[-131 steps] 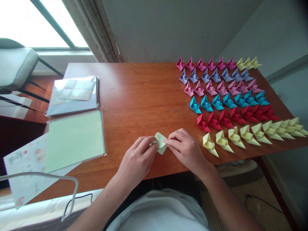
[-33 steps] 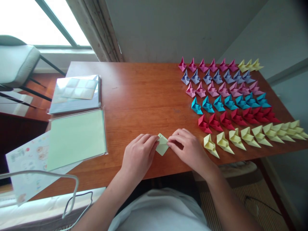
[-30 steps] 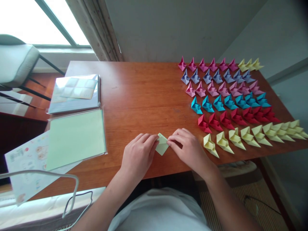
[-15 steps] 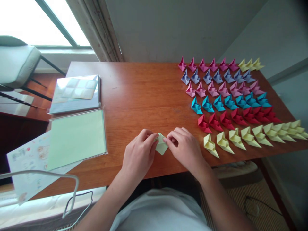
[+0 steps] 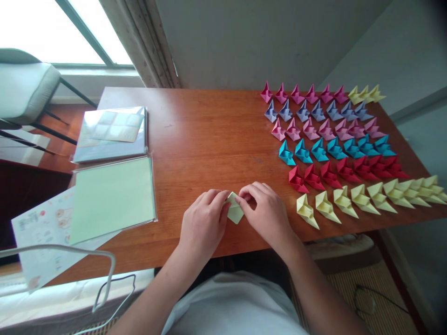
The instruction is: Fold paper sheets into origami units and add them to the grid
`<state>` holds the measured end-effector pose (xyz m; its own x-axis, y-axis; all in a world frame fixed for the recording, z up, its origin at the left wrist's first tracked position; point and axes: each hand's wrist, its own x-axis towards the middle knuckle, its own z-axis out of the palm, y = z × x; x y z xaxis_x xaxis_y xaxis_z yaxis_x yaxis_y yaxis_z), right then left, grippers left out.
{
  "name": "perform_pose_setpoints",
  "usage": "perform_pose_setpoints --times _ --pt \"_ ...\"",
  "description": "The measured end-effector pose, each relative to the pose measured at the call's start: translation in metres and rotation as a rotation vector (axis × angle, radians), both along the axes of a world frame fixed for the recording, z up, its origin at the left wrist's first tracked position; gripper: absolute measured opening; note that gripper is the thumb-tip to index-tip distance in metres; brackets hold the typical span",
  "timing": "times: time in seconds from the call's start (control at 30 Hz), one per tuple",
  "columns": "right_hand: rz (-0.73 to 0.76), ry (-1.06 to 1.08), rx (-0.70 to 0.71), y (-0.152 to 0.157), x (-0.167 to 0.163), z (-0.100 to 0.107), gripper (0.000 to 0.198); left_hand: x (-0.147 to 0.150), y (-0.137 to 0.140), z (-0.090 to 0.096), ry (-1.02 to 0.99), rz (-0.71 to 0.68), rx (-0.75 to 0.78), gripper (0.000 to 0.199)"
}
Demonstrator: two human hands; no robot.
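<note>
A small folded piece of pale green paper [image 5: 235, 212] is held low over the front of the wooden table. My left hand [image 5: 206, 215] pinches its left edge between thumb and fingers. From the other side, my right hand [image 5: 262, 204] grips its upper right edge with thumb and forefinger. The paper's lower end comes to a blunt point between the hands, and fingertips cover part of its sides. Closest to my right hand is a row of pale yellow folded paper shapes [image 5: 307, 212].
Rows of folded paper in red [image 5: 296, 179], blue [image 5: 286, 153], pink [image 5: 278, 130], purple [image 5: 271, 111] and magenta [image 5: 266, 92] fill the table's right side. Green paper sheets [image 5: 113, 200] and a wrapped pack [image 5: 108, 151] lie left. A white cable [image 5: 111, 265] crosses the lower left.
My right thumb and forefinger have shifted slightly up along the paper's right edge. Both hands keep their pinch. The whole view has moved a little.
</note>
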<state>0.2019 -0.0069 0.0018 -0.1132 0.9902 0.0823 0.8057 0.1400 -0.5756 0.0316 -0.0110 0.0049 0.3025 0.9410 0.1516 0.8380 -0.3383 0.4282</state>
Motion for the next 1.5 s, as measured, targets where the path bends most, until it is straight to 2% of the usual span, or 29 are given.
perform_pose_setpoints --times 0.43,0.63,0.83,0.97,1.2,1.33,1.5 --pt "-0.031 -0.032 0.023 -0.001 -0.003 -0.002 0.015 0.001 -0.002 0.001 0.089 -0.032 0.045 0.016" --pt "0.000 -0.077 -0.001 -0.001 -0.002 0.000 0.015 0.001 -0.005 -0.003 0.053 -0.186 0.214 0.023" --pt "0.018 -0.071 0.007 0.002 0.002 -0.001 0.015 -0.002 -0.007 0.000 0.103 -0.263 0.262 0.027" --pt "0.132 -0.100 0.105 -0.009 0.008 -0.001 0.015 -0.004 -0.015 0.003 0.197 -0.311 0.337 0.031" --pt "0.213 -0.392 0.261 -0.047 0.009 -0.002 0.036 -0.004 -0.032 0.001 0.301 -0.311 0.324 0.035" --pt "0.205 -0.492 0.273 -0.052 0.011 -0.003 0.038 -0.007 -0.035 0.002 0.301 -0.286 0.284 0.046" --pt "0.160 -0.547 0.290 -0.055 0.022 -0.002 0.038 -0.007 -0.038 0.005 0.309 -0.284 0.233 0.050"
